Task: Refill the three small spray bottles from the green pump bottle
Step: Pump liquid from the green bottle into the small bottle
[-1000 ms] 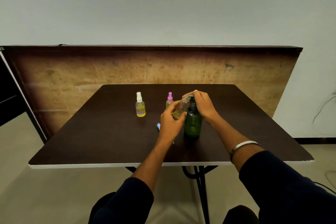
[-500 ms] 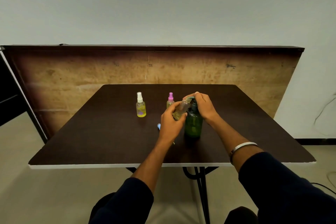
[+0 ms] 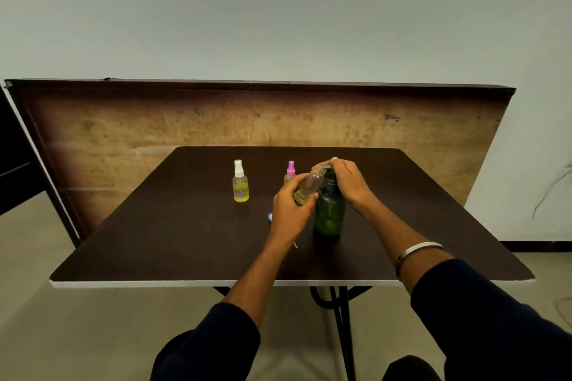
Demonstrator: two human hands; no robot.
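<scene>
The left hand (image 3: 291, 210) grips an uncapped small spray bottle (image 3: 308, 187), tilted so its open mouth sits right under the spout of the green pump bottle (image 3: 329, 210), which stands on the table (image 3: 154, 241) just to the right of that hand. The right hand (image 3: 348, 184) rests curled over the pump head (image 3: 325, 168), fingers wrapped on top as if pressing it down. To do this step well, I judge the neck of the held bottle should stay touching or just beneath the spout tip, since the opening is narrow and any gap would send liquid down the outside and onto the fingers. Short, even presses from the right hand look safer than one hard push, and the palm's weight should keep the green bottle from rocking. Some yellowish liquid shows in the held bottle's lower end; its level is hard to read. Beyond the left hand stand the pink-capped bottle (image 3: 290, 172) and, farther left, the white-capped bottle (image 3: 240, 184), both capped. A small blue item (image 3: 270, 216), perhaps the removed sprayer, peeks out beside the left hand.
</scene>
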